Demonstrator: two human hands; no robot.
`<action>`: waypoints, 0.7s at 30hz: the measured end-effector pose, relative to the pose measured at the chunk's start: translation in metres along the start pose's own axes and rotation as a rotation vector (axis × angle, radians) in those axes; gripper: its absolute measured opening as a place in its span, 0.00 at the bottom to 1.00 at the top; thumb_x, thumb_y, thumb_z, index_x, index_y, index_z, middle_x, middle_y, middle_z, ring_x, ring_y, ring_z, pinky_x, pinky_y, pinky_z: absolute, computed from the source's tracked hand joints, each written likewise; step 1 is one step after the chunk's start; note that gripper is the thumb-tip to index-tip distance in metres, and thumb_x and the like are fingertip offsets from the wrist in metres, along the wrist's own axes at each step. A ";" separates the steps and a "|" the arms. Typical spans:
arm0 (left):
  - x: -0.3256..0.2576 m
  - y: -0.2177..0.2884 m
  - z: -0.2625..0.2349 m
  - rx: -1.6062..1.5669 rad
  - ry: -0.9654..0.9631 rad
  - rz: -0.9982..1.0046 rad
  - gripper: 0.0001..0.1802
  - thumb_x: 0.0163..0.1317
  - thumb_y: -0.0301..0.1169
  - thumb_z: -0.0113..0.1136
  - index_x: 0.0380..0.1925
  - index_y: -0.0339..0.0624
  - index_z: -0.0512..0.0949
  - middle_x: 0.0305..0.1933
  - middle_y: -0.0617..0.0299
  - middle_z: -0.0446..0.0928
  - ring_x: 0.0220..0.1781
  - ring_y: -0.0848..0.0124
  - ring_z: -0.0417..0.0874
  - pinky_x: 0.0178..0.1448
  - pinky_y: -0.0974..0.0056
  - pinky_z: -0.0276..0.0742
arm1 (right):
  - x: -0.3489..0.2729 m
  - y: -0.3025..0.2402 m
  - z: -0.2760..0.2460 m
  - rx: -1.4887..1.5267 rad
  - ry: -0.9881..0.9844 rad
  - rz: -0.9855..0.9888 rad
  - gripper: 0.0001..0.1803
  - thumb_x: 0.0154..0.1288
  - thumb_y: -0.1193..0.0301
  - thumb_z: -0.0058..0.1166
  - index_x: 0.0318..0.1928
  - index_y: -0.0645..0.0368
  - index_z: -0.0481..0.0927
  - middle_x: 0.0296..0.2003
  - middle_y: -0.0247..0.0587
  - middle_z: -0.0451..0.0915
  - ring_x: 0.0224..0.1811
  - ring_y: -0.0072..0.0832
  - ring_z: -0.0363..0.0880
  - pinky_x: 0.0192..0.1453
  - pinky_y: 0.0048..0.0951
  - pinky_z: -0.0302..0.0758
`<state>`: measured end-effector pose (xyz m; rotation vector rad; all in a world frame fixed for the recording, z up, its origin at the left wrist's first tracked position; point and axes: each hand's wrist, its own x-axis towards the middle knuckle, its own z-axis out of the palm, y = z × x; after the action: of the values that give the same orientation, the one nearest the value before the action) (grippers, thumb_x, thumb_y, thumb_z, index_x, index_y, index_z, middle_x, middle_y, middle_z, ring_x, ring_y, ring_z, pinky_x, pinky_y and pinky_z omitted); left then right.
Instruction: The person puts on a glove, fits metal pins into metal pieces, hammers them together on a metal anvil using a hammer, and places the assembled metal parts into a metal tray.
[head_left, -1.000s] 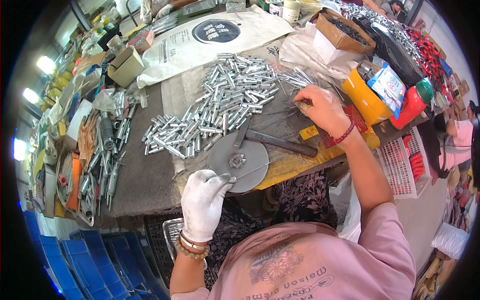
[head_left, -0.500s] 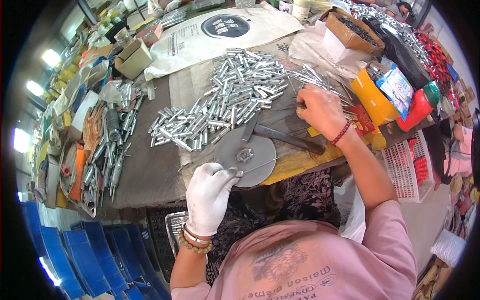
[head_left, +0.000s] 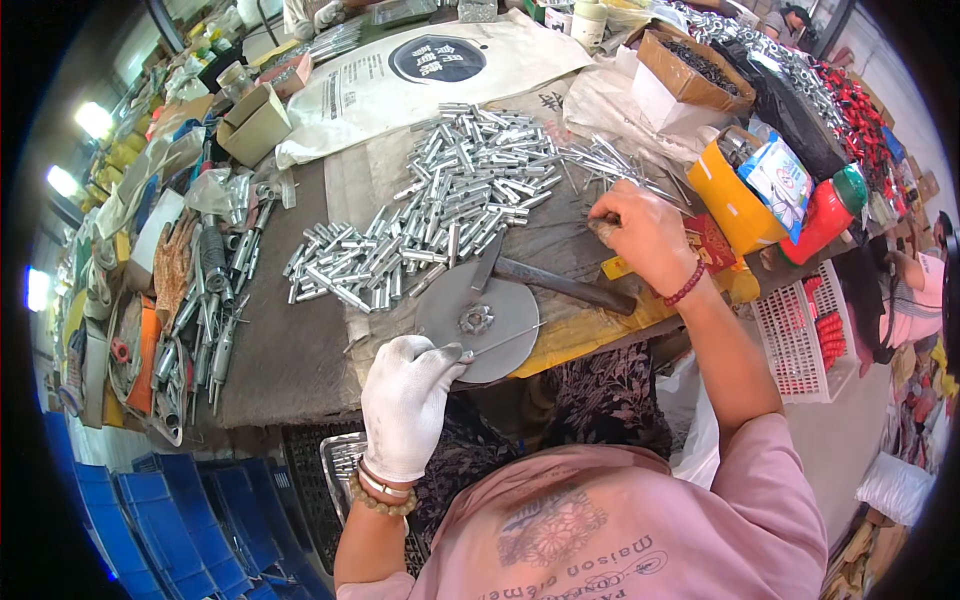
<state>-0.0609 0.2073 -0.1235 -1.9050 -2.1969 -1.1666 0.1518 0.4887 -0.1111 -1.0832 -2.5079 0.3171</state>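
Note:
My left hand (head_left: 405,395), in a white glove, is closed with thumb and finger pinching one end of a thin metal rod (head_left: 510,338). The rod reaches right over a round grey metal disc (head_left: 510,355). A small notched metal piece (head_left: 477,319) sits mid-disc. Against the disc's far edge rests a hammer (head_left: 570,284), its handle pointing right. My bare right hand (head_left: 648,240) has curled fingers above the table, close to a bunch of thin metal rods (head_left: 615,165); what it holds, if anything, is hidden. Beyond the disc spreads a heap of short silver metal tubes (head_left: 470,185).
At right stand a yellow container (head_left: 735,190), a red bottle with green cap (head_left: 832,215) and a cardboard box (head_left: 695,70). Metal tools (head_left: 215,300) crowd the left edge. A white printed sack (head_left: 350,100) covers the back; a white basket (head_left: 800,335) sits lower right.
The whole view has shifted slightly. My right hand has come a little nearer and to the right, away from the rod bunch. My left hand keeps its pinch on the rod.

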 end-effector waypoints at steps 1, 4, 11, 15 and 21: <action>0.000 0.000 0.000 0.002 0.001 -0.001 0.12 0.58 0.28 0.77 0.42 0.50 0.90 0.40 0.60 0.80 0.46 0.57 0.83 0.49 0.53 0.80 | 0.000 -0.003 0.000 -0.025 0.000 -0.032 0.07 0.61 0.71 0.69 0.41 0.53 0.89 0.42 0.40 0.84 0.50 0.43 0.86 0.55 0.44 0.82; 0.002 0.002 -0.001 0.009 0.000 0.021 0.12 0.58 0.27 0.77 0.42 0.50 0.90 0.40 0.60 0.81 0.45 0.56 0.83 0.49 0.53 0.80 | 0.004 -0.005 0.004 -0.077 0.007 -0.141 0.08 0.59 0.72 0.70 0.40 0.54 0.89 0.42 0.40 0.83 0.52 0.43 0.85 0.56 0.45 0.82; 0.003 0.004 -0.002 -0.013 -0.007 0.002 0.12 0.56 0.22 0.76 0.42 0.41 0.89 0.41 0.56 0.82 0.48 0.56 0.84 0.53 0.56 0.81 | 0.007 -0.016 0.000 -0.115 0.021 -0.256 0.12 0.57 0.74 0.71 0.41 0.56 0.83 0.40 0.42 0.83 0.51 0.44 0.86 0.54 0.46 0.82; 0.001 0.006 -0.004 0.024 -0.015 -0.016 0.12 0.56 0.22 0.76 0.42 0.43 0.90 0.41 0.57 0.82 0.48 0.56 0.84 0.53 0.55 0.81 | -0.006 -0.041 -0.002 0.239 -0.016 -0.279 0.13 0.57 0.76 0.68 0.42 0.57 0.82 0.39 0.45 0.85 0.44 0.47 0.86 0.51 0.45 0.82; 0.002 0.001 0.001 0.077 0.011 0.053 0.12 0.58 0.27 0.74 0.43 0.49 0.88 0.41 0.58 0.81 0.46 0.54 0.84 0.48 0.53 0.81 | -0.036 -0.117 0.013 0.341 -0.091 -0.672 0.21 0.58 0.81 0.62 0.53 0.55 0.81 0.44 0.43 0.86 0.48 0.45 0.86 0.52 0.44 0.83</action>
<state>-0.0605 0.2088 -0.1229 -1.9095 -2.1385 -1.0661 0.0934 0.3825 -0.0912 -0.0764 -2.5898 0.5673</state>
